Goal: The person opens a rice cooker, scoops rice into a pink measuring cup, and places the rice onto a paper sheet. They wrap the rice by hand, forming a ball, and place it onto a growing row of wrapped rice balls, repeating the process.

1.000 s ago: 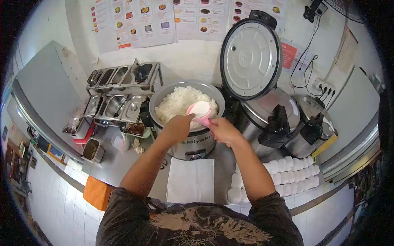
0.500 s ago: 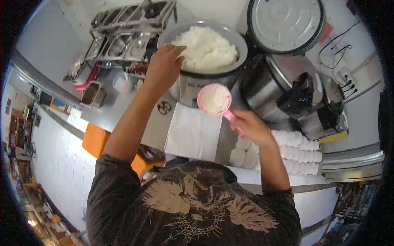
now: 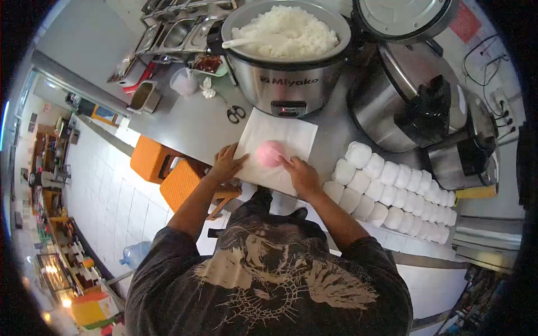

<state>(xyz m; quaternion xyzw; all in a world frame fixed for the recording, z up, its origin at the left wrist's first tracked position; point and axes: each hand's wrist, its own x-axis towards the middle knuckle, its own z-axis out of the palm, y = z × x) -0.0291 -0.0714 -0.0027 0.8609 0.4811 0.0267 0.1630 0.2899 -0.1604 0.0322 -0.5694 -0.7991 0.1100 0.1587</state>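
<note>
My right hand [image 3: 304, 178] grips the handle of a pink scoop [image 3: 271, 153]. The scoop is turned bowl-down on a sheet of white paper [image 3: 284, 130], so whatever lies under it is hidden. At the paper's left edge rests my left hand [image 3: 227, 163], open, its fingers apart and thumb towards the scoop. Beyond the paper stands a large steel rice cooker [image 3: 291, 84] with its lid up, heaped with white rice [image 3: 291, 31]. A white rice paddle [image 3: 242, 42] lies across the rice at the cooker's left rim.
Rows of white wrapped bundles [image 3: 386, 193] sit right of my right hand. Black-handled scissors [image 3: 236, 114] and a plastic cup [image 3: 184, 82] lie to the left. Two more cookers [image 3: 403, 103] stand at right. Orange stools [image 3: 182, 182] are below the counter's left edge.
My right hand has brought the rice-filled scoop down and turned it over onto the paper. My left hand has left the rice cooker for the paper's edge. The view has shifted.
</note>
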